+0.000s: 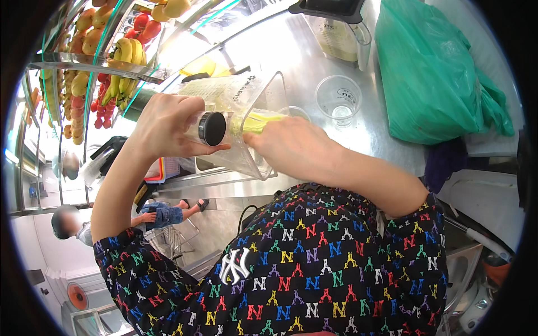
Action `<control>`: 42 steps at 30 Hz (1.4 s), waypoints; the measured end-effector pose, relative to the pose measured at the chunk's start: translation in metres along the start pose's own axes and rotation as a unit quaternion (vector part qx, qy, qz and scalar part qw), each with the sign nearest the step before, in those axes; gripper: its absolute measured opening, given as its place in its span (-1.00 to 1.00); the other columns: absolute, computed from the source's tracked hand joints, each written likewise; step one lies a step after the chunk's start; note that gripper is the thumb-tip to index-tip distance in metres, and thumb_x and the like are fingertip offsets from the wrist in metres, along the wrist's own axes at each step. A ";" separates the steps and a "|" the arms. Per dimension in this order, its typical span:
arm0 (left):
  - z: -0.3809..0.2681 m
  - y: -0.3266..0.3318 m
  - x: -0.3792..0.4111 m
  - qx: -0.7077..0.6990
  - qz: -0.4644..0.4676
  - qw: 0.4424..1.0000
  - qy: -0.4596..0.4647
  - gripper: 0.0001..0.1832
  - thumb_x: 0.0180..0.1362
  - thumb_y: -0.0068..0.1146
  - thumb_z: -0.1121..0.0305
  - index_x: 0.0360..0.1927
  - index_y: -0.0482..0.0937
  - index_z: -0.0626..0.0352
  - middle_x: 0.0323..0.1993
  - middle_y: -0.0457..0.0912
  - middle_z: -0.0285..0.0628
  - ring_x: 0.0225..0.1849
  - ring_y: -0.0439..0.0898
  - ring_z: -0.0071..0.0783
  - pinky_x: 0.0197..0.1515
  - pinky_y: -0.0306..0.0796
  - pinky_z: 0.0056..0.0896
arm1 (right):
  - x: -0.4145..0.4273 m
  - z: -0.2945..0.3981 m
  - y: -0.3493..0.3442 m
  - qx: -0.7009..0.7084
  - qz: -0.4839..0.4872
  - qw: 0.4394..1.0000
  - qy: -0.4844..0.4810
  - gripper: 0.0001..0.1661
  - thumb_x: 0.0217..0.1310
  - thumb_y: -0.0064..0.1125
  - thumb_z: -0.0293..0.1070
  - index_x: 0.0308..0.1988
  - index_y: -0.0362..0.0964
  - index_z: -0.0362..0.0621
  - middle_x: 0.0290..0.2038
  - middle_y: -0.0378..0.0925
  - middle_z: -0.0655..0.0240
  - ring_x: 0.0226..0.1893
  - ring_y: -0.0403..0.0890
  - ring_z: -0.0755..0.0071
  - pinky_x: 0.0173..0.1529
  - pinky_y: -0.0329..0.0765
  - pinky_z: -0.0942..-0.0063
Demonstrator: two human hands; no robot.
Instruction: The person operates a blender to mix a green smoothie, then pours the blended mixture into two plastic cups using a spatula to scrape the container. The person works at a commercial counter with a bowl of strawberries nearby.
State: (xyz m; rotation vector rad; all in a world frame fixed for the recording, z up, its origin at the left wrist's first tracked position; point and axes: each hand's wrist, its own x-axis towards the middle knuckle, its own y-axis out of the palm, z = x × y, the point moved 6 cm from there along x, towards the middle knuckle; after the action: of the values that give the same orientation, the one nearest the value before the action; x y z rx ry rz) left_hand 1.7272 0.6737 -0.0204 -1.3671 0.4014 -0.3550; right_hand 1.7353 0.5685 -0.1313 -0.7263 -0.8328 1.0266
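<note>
A clear blender jar (248, 94) lies tipped over the counter, its square mouth turned right. My left hand (170, 122) is beside the jar, closed around a clear piece with a ridged black cap (212, 128). Whether that piece is a separate bottle or part of the jar, I cannot tell. At the jar's mouth, the fingers of my right hand (298, 147) are closed on a yellow-green piece (261, 121), possibly cut fruit, partly hidden by the fingers. Behind that hand shows the rim of a clear cup (296, 111). A clear plastic cup (338, 101) stands farther right.
On the metal counter (391, 164), a second blender jar (336, 40) with a black lid stands at the back. A green plastic bag (428, 75) fills the right side. Glass shelves of fruit, including bananas (128, 52), rise at left. A person (164, 214) sits below left.
</note>
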 end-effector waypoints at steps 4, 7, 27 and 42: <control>0.001 0.001 -0.002 -0.006 0.000 1.000 0.007 -0.40 -0.40 0.46 -0.08 -0.74 0.28 0.11 -0.85 0.28 -0.31 -0.79 0.36 -0.32 -0.65 0.24 -0.39 | 0.000 -0.025 -0.005 -0.034 -0.003 0.997 0.067 -0.70 0.05 -0.03 -0.45 -0.15 0.44 -0.18 -0.52 0.52 0.12 -0.42 0.60 0.06 -0.35 0.51 0.20; 0.006 0.005 -0.003 -0.022 0.003 1.000 0.002 -0.42 -0.43 0.48 -0.01 -0.71 0.29 0.12 -0.82 0.28 -0.26 -0.76 0.35 -0.26 -0.64 0.23 -0.36 | -0.014 -0.043 -0.007 -0.037 0.006 0.994 0.104 -0.67 0.06 -0.04 -0.44 -0.11 0.46 -0.13 -0.52 0.52 0.13 -0.42 0.59 0.08 -0.34 0.50 0.18; 0.011 0.009 0.003 0.000 0.007 0.999 0.031 -0.39 -0.38 0.46 -0.06 -0.73 0.22 0.07 -0.88 0.18 -0.34 -0.82 0.24 -0.35 -0.69 0.16 -0.39 | -0.003 -0.069 -0.039 -0.059 0.099 0.988 0.104 -0.56 0.04 0.00 -0.55 -0.06 0.52 0.07 -0.47 0.53 0.18 -0.42 0.57 0.16 -0.32 0.48 0.28; 0.015 0.010 -0.005 -0.027 0.014 1.000 -0.003 -0.43 -0.50 0.53 0.11 -0.65 0.30 0.15 -0.75 0.30 -0.16 -0.69 0.34 -0.13 -0.60 0.22 -0.29 | -0.078 -0.044 -0.041 0.111 -0.038 0.992 0.053 -0.48 -0.05 -0.03 -0.57 0.02 0.41 -0.14 -0.53 0.50 0.07 -0.44 0.58 0.07 -0.32 0.48 0.22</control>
State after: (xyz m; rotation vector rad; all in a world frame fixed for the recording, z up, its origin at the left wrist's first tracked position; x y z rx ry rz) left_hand 1.7301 0.6909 -0.0278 -1.4132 0.4273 -0.3201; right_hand 1.7687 0.4759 -0.1378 -0.5502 -0.6380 0.9868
